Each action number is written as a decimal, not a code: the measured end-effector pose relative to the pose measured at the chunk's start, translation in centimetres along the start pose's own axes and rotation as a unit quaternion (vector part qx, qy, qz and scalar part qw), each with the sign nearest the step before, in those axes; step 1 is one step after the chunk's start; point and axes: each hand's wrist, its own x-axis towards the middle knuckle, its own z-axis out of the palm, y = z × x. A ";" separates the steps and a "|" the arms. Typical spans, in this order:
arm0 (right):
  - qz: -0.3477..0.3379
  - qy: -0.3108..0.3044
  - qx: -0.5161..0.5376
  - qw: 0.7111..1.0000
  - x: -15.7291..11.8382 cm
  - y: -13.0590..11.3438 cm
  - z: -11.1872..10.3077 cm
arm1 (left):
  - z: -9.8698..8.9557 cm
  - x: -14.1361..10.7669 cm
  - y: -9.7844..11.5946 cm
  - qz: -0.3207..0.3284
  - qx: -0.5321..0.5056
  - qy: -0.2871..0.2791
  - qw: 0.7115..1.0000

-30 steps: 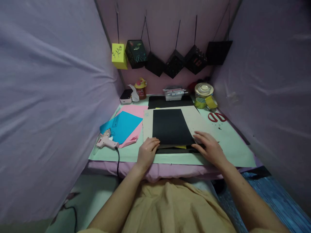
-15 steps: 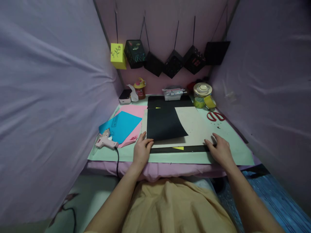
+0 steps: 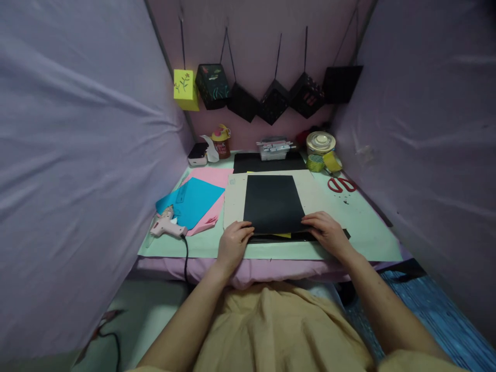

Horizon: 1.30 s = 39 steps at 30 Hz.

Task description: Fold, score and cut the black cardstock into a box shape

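Observation:
A sheet of black paper (image 3: 273, 202) lies over a cream board (image 3: 234, 199) in front of me. My left hand (image 3: 233, 243) pinches the sheet's near left corner between thumb and fingers. At the near right corner, my right hand (image 3: 326, 231) is closed on the same sheet, its thumb beneath and fingers above. Beneath the cream board, a strip of darker black sheet (image 3: 343, 235) sticks out along the near side, with a bit of yellow (image 3: 284, 235) showing.
Blue paper (image 3: 201, 199) and pink paper (image 3: 222, 176) lie left, beside a corded glue gun (image 3: 169, 226). Red-handled scissors (image 3: 341, 185) and tape rolls (image 3: 332, 161) are at right. Behind stand a box of pens (image 3: 274, 150) and a red jar (image 3: 221, 147). Box lanterns (image 3: 275, 102) hang above.
My right hand has moved left from the board's edge and taken the black paper's near right corner. The sheet has shifted right and toward me and now lies straighter.

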 end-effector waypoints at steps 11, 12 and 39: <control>-0.003 0.006 -0.021 1.000 -0.7 -0.4 0.1 | 0.2 -0.1 0.3 0.008 0.041 0.004 0.999; 0.000 0.007 -0.020 1.000 -0.7 -0.3 0.2 | 0.2 0.0 0.4 0.001 0.035 0.005 0.999; 0.336 -0.216 0.088 0.912 4.2 0.3 -0.9 | -2.2 5.3 1.8 -0.288 0.094 -0.199 0.932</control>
